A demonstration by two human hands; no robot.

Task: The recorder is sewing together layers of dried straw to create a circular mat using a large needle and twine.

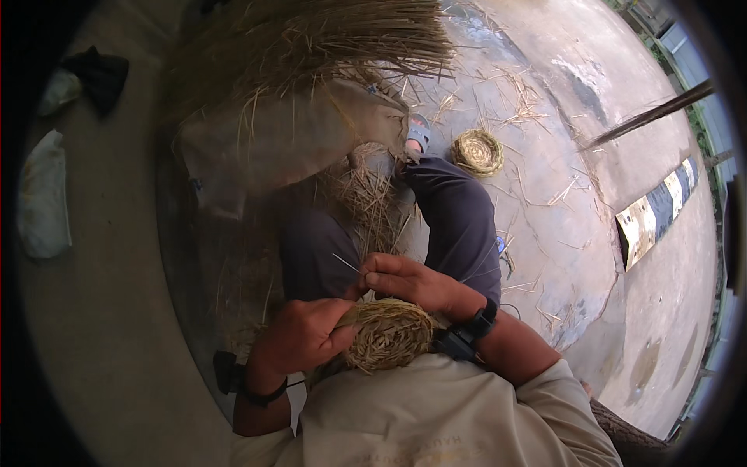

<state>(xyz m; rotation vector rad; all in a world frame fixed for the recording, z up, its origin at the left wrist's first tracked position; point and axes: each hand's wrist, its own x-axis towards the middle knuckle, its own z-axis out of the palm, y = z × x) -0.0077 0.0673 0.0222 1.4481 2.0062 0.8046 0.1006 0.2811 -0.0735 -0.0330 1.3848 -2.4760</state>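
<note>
A round coiled straw piece (390, 335) rests against my shirt at the lap. My left hand (315, 330) grips its left edge between thumb and fingers. Just above the piece, my right hand (402, 280) pinches a thin, light, needle-like rod (346, 262) that points up and left. A fine thread or cord seems to run from near my right hand toward the right knee. Both wrists wear dark bands with black devices. A second, finished-looking round straw basket (477, 153) lies on the floor beyond my right knee, by a sandalled foot (418, 133).
A large bundle of straw (327, 41) lies ahead over a sheet of cloth or plastic (280, 140). Loose straw (367, 198) is heaped between my legs. A small blue object (501, 244) lies right of my knee. A striped curved board (659, 213) stands farther right; a white sack (45, 198) is at left.
</note>
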